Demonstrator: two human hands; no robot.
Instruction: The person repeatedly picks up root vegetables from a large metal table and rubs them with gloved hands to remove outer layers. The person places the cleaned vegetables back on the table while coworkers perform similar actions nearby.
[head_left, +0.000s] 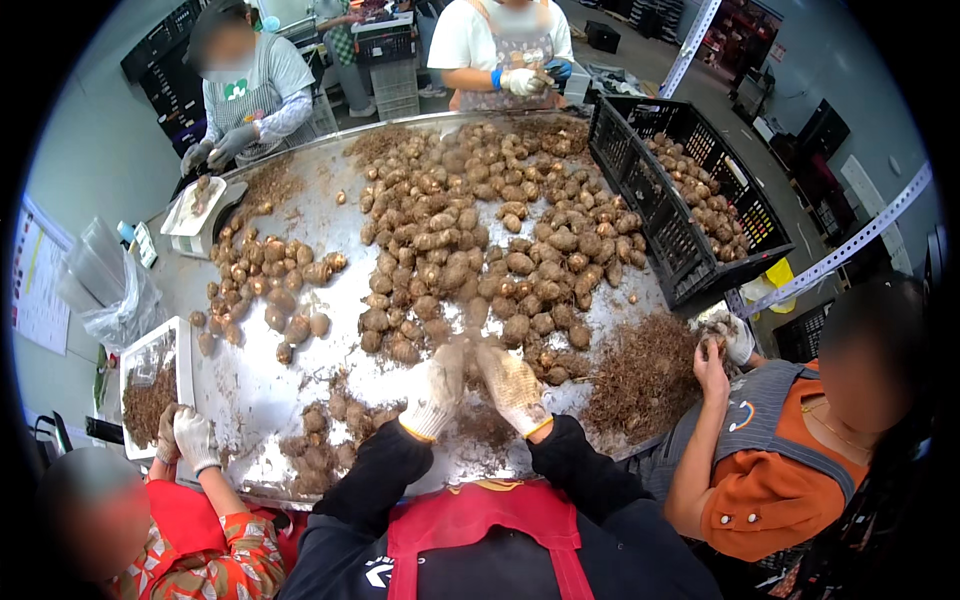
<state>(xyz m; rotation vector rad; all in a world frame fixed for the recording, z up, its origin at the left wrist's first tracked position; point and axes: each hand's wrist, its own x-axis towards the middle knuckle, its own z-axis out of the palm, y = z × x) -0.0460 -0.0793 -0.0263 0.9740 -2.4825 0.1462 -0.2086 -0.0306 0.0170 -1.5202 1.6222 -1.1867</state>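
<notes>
Both my hands wear soiled, whitish knit gloves with yellow cuffs. Above the near part of a metal table (341, 292), the fingers of my left hand (436, 390) and my right hand (514, 386) come together on a blurred brown taro corm (474, 313). Its outline is hard to make out against the pile behind. Just beyond my fingertips spreads a large heap of hairy brown taro corms (442, 259). Loose root fibres (484, 427) lie below my wrists. A smaller group of fuzzy corms (322, 450) rests left of my left forearm.
A black plastic crate (641, 191) holding corms stands at the right edge, near a mound of root fibres (637, 382). Trimmed corms (266, 274), a scale (191, 244) and a white foam box (184, 345) are leftward. Gloved co-workers (199, 439) (731, 337) (525, 81) surround the table.
</notes>
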